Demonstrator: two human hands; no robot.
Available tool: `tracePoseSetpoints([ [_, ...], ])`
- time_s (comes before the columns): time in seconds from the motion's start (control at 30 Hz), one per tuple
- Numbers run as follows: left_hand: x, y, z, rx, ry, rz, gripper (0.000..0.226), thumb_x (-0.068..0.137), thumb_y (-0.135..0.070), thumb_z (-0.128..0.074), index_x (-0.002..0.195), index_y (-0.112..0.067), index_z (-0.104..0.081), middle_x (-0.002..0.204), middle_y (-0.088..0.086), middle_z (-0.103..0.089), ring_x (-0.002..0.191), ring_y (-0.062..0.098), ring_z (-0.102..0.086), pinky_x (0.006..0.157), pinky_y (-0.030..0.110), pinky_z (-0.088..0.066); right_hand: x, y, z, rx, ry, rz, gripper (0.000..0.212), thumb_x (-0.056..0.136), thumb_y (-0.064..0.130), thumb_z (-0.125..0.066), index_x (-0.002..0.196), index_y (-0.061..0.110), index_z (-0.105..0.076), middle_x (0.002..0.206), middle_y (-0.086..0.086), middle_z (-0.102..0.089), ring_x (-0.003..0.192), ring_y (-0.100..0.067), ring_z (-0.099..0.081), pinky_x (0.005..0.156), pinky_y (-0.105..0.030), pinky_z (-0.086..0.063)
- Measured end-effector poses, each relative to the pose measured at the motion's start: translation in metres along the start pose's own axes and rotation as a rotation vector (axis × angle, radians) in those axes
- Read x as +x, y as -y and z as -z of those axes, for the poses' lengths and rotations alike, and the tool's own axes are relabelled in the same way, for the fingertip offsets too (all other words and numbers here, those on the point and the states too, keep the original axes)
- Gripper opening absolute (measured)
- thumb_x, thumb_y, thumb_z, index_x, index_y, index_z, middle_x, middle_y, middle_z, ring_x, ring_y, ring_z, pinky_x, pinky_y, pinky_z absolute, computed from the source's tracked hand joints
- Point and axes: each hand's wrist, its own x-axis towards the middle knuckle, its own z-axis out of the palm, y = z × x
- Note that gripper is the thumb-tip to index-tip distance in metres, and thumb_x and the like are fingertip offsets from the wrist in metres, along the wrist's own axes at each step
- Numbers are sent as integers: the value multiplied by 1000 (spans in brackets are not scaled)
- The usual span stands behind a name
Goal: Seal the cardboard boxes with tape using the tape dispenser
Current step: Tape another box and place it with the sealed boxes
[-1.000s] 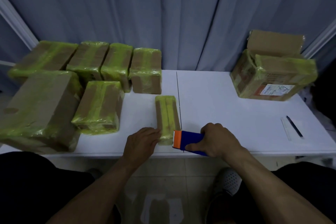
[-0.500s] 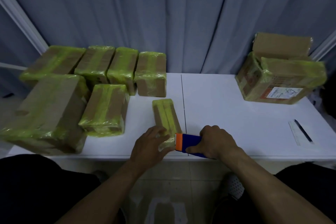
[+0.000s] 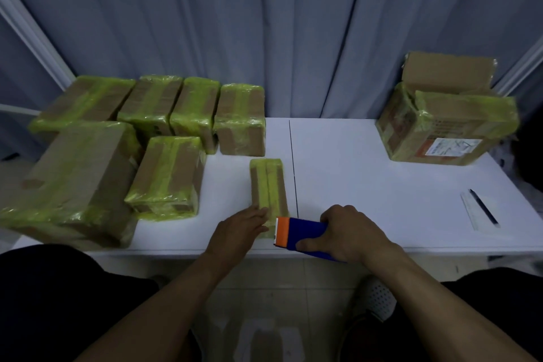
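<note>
Small taped box is lying lengthwise on the white worktop, close to the front edge, just left of the dark seam line. Left hand is coming in from 8 o'clock of it, straight fingers resting flat on the box's near end, grip apart and holding nothing. Right hand is holding the blue tape dispenser from 3 o'clock, grip clamped round its body, thumb showing on the near side. The dispenser's orange end is sitting at the box's near end, at 6 o'clock of the box. A cluster of green-taped boxes is sitting at 9 to 11 o'clock of the small box, the biggest one nearest the left front corner. A large box with raised flap is sitting at 2 o'clock, well apart. A pen is lying on a paper strip at 3 o'clock near the right edge. A grey curtain is hanging behind at 12 o'clock.
</note>
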Motion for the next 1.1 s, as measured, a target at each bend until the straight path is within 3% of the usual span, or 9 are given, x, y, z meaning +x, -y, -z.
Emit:
tracePoseSetpoints([
  [0.1,2,5,6,-71,40,96,36,90,-24,-70,126,-17,-68,134,-3,-63,128,9,-53,108,9,-29,-4,-10,9,2,-2,-25,76,60,79,-79,108,21,-67,100,5,-71,84,-11,-67,77,-31,-61],
  [0.2,-1,6,9,-74,88,95,37,93,-25,-67,130,-20,-65,138,-4,-60,130,10,-52,107,6,-25,-3,-13,8,-16,-28,-35,74,61,77,-80,107,20,-67,100,4,-71,84,-12,-67,76,-29,-61],
  [0.33,-13,2,11,-60,113,50,49,93,-15,-68,140,-22,-55,147,2,-51,134,14,-48,110,17,-30,7,-10,-2,-47,-18,-36,78,62,77,-80,110,17,-68,101,2,-72,86,-14,-68,78,-32,-62],
  [0.5,-16,-1,14,-30,79,62,43,102,-35,-50,144,-41,-46,155,-17,-32,140,2,-33,116,25,-28,12,-6,-13,-83,10,-17,78,66,78,-76,111,15,-67,100,0,-71,86,-16,-68,75,-30,-60],
  [0.57,-15,-5,19,-17,85,56,45,96,-26,-63,140,-35,-54,151,-11,-43,136,7,-40,115,33,-35,13,-3,-16,-85,14,-10,77,67,78,-75,110,15,-66,94,2,-68,84,-15,-67,71,-28,-58],
  [0.63,-15,-2,17,63,60,-71,51,82,-16,-80,130,-25,-65,140,0,-58,128,19,-55,106,42,-47,13,-1,-17,-90,17,-1,72,70,77,-74,105,16,-63,89,4,-62,81,-16,-64,65,-26,-53],
  [0.7,-12,1,15,81,47,-96,48,79,-24,-83,125,-20,-69,134,1,-64,124,20,-60,101,41,-51,12,0,-18,-100,15,2,68,71,77,-73,102,18,-58,88,4,-58,79,-16,-62,63,-26,-50],
  [0.87,-9,-8,12,94,48,-136,54,73,-7,-86,124,-17,-69,127,5,-67,119,23,-63,99,41,-49,12,-2,-18,-95,33,-6,66,73,78,-71,98,20,-55,85,5,-57,79,-15,-62,65,-27,-50],
  [1.1,-11,-6,11,91,79,-22,49,84,-13,-77,131,-23,-65,140,3,-58,132,23,-52,109,34,-36,3,-4,-18,-24,67,35,69,76,77,-69,110,18,-62,96,3,-65,87,-14,-67,77,-29,-57],
])
